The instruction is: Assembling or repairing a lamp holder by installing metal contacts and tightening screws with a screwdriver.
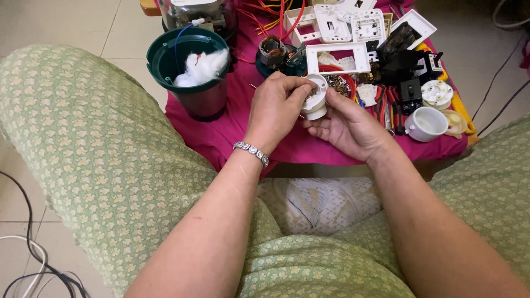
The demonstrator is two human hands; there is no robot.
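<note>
No packages, labels or signs can be made out; the white plates at the top centre of the frame are too small to show any marking.

The white round fitting (316, 99) sits just above the centre of the frame, between my two hands and over the near part of the tabletop (221, 138), which is covered in a magenta cloth. It is a stepped, cylindrical plastic part with what looks like metal inside its open top; detail there is too small to tell.

My left hand (274, 110) comes in from the lower centre, a silver link bracelet (251, 152) on its wrist. Its fingers are curled closed round the left side of the fitting, thumb and fingertips pinching the rim. My right hand (346, 126) lies just right of the fitting, palm turned up and partly open; its fingers cradle the part from below and its thumb presses on the right edge.

To the upper left of the hands stands a dark green blender jar (190, 69) with white wadding (201, 66) inside. Directly beyond the fitting lie a white rectangular frame (337, 58), a small motor with copper winding (273, 51), red wires (276, 14) and several white switch plates (353, 25). To the right are black switch parts (400, 63), a white cup-shaped piece (426, 124) and a white round disc (437, 92). My knees in green patterned cloth (99, 149) fill the lower frame.
</note>
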